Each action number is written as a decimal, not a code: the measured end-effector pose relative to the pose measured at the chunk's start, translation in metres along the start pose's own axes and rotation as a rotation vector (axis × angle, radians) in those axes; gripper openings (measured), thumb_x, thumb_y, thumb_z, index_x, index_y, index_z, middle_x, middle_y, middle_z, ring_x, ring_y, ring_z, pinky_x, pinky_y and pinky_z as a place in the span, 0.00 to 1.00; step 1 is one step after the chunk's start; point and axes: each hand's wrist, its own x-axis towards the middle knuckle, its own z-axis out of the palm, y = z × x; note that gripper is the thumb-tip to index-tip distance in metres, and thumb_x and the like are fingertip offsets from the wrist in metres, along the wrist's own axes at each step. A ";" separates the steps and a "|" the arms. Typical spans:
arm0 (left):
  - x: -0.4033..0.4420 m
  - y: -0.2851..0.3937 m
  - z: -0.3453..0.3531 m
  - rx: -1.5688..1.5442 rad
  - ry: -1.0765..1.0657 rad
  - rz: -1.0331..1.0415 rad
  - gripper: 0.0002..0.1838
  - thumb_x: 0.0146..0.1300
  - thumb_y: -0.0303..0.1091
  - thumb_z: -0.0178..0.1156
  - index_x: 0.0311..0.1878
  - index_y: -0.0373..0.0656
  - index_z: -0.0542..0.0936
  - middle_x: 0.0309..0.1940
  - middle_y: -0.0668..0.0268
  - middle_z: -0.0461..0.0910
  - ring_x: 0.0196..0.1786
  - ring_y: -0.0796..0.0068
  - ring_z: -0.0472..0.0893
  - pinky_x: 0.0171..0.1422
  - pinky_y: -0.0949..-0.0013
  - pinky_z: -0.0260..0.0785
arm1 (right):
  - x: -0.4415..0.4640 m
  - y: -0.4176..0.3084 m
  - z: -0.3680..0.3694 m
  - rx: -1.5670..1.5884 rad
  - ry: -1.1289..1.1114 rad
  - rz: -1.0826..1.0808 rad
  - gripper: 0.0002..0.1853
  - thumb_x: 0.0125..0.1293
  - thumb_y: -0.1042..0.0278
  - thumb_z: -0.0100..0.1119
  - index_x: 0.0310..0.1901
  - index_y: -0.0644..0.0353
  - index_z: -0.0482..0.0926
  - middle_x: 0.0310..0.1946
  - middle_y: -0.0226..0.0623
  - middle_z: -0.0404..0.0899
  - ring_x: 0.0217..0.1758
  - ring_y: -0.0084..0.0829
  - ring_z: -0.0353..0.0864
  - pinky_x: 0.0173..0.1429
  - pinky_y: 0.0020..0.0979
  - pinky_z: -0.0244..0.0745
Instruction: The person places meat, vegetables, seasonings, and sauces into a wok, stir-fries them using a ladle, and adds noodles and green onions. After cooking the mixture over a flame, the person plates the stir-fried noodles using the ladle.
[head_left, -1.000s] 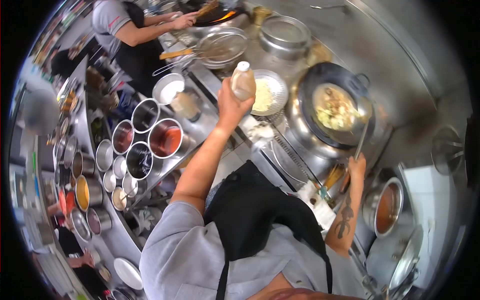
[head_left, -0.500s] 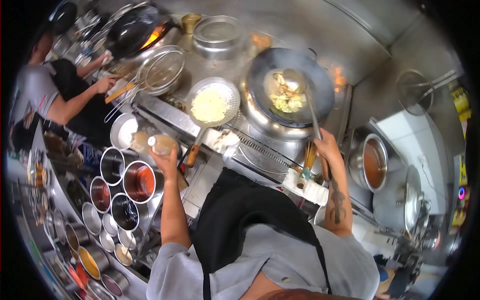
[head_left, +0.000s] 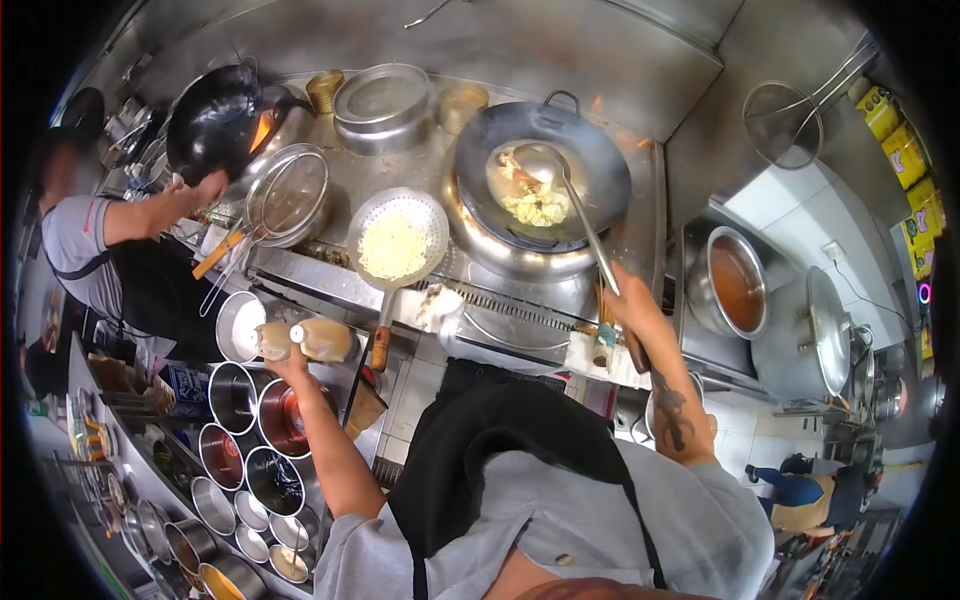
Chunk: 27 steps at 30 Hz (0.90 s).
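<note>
My left hand (head_left: 292, 368) is at the near end of a clear bottle with a white cap (head_left: 325, 340), its fingers partly hidden. A second bottle (head_left: 272, 341) lies close beside it, next to a pot of white powder (head_left: 240, 327). My right hand (head_left: 632, 300) is closed round the handle of a long ladle (head_left: 590, 230). The ladle's bowl rests in a wok (head_left: 480, 150), over pale yellow pieces in liquid (head_left: 538, 205). Left of the wok, a perforated skimmer (head_left: 440, 225) holds more pale food (head_left: 393, 245).
A co-worker (head_left: 85, 235) stands at the left by a second wok (head_left: 210, 115). Sauce pots (head_left: 233, 398) crowd the lower left. At the right stand a pot of reddish liquid (head_left: 738, 285) and a large lidded pot (head_left: 800, 340). Another person (head_left: 805, 500) is at the lower right.
My left hand has come down from beside the skimmer to the pots with the bottle. The ladle remains in the wok. The co-worker's wok has tilted up, and the view has turned.
</note>
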 end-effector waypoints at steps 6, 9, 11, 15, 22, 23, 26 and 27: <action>-0.002 0.014 0.017 0.198 0.092 0.106 0.35 0.41 0.31 0.76 0.55 0.32 0.73 0.50 0.55 0.78 0.50 0.60 0.79 0.57 0.59 0.73 | -0.033 -0.028 -0.021 0.042 -0.200 0.233 0.26 0.58 0.69 0.54 0.60 0.66 0.69 0.36 0.58 0.79 0.41 0.53 0.81 0.47 0.46 0.73; -0.001 0.004 0.018 0.253 0.159 0.208 0.35 0.39 0.34 0.77 0.52 0.30 0.75 0.49 0.52 0.79 0.49 0.57 0.80 0.55 0.57 0.73 | -0.027 -0.020 0.003 -0.174 -0.040 0.208 0.23 0.58 0.69 0.53 0.55 0.66 0.71 0.36 0.58 0.79 0.41 0.53 0.81 0.47 0.46 0.73; -0.001 0.003 0.017 0.214 0.174 0.196 0.35 0.40 0.32 0.77 0.52 0.29 0.73 0.48 0.51 0.79 0.49 0.58 0.80 0.56 0.58 0.72 | -0.017 -0.018 0.019 -0.215 0.022 0.232 0.21 0.57 0.68 0.54 0.53 0.66 0.72 0.36 0.59 0.79 0.42 0.54 0.80 0.48 0.46 0.73; -0.011 0.031 0.021 0.219 0.173 0.226 0.36 0.40 0.34 0.77 0.52 0.29 0.70 0.47 0.49 0.78 0.48 0.57 0.79 0.57 0.59 0.71 | -0.010 -0.025 0.003 0.051 -0.056 0.265 0.23 0.57 0.68 0.55 0.54 0.66 0.69 0.38 0.59 0.79 0.43 0.56 0.80 0.50 0.47 0.73; 0.000 0.125 0.012 0.401 0.236 0.561 0.38 0.45 0.37 0.77 0.56 0.31 0.68 0.51 0.48 0.74 0.51 0.57 0.77 0.58 0.57 0.71 | -0.023 -0.007 -0.006 -0.252 0.041 0.340 0.25 0.56 0.70 0.55 0.56 0.69 0.69 0.39 0.62 0.78 0.44 0.58 0.79 0.49 0.49 0.73; 0.004 0.139 0.014 0.404 0.209 0.609 0.39 0.45 0.37 0.77 0.56 0.31 0.67 0.52 0.48 0.73 0.52 0.58 0.77 0.58 0.58 0.71 | -0.023 -0.004 -0.007 -0.250 0.048 0.338 0.25 0.56 0.70 0.55 0.56 0.69 0.69 0.38 0.63 0.78 0.44 0.59 0.79 0.49 0.50 0.73; -0.014 0.211 0.041 0.333 -0.009 0.702 0.40 0.47 0.35 0.75 0.60 0.32 0.65 0.55 0.50 0.72 0.54 0.60 0.76 0.59 0.59 0.70 | -0.021 0.016 -0.014 -0.224 0.131 0.249 0.25 0.56 0.70 0.54 0.57 0.69 0.69 0.35 0.61 0.79 0.40 0.57 0.80 0.45 0.49 0.74; -0.016 0.225 0.052 0.310 -0.100 0.753 0.40 0.47 0.34 0.75 0.61 0.32 0.65 0.55 0.51 0.72 0.54 0.61 0.76 0.59 0.60 0.70 | -0.021 0.027 -0.009 -0.195 0.192 0.173 0.24 0.57 0.71 0.53 0.56 0.69 0.69 0.32 0.58 0.80 0.36 0.54 0.81 0.41 0.47 0.75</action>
